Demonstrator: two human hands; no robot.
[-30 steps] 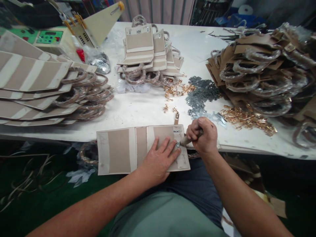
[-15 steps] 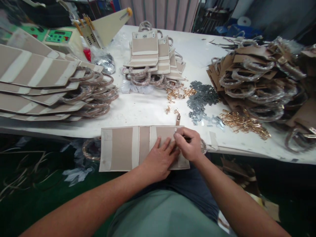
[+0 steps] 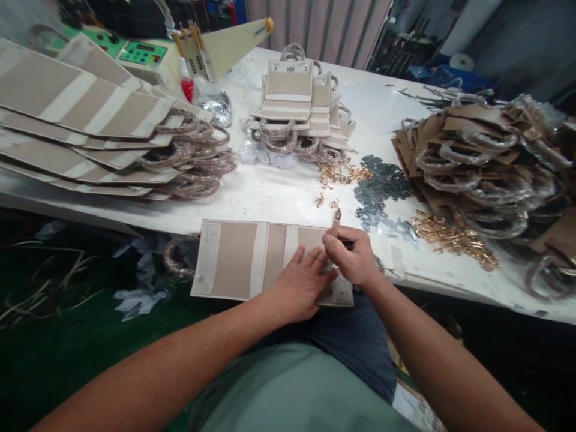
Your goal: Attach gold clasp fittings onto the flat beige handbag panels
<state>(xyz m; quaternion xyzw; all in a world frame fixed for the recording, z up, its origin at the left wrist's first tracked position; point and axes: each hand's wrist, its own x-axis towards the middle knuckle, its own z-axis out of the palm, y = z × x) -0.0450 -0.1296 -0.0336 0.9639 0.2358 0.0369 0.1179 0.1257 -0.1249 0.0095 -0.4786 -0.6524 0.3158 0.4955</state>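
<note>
My left hand [image 3: 297, 289] lies spread on the handbag panel [image 3: 236, 259]. At its two o'clock, my right hand [image 3: 354, 257] curls, grip unclear.

Open beige-and-white rectangular panel [image 3: 237, 261]: matt, smooth, cloth-like.
Brown looped handles in clear plastic wrap [image 3: 191, 187]: glossy, crinkled.
Small gold-coloured strips [image 3: 454, 240]: shiny metal.
Thin grey plates [image 3: 380, 183]: duller metal.
White flat tabletop [image 3: 274, 195]: smooth, marked.
Pale-green shirt [image 3: 297, 384]: matt cloth.

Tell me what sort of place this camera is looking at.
Probably a bag-making workshop: stacked beige panels with plastic-wrapped handles, heaps of gold-coloured fittings and grey metal pieces on a white worktable, and an open panel under the left hand.
</note>
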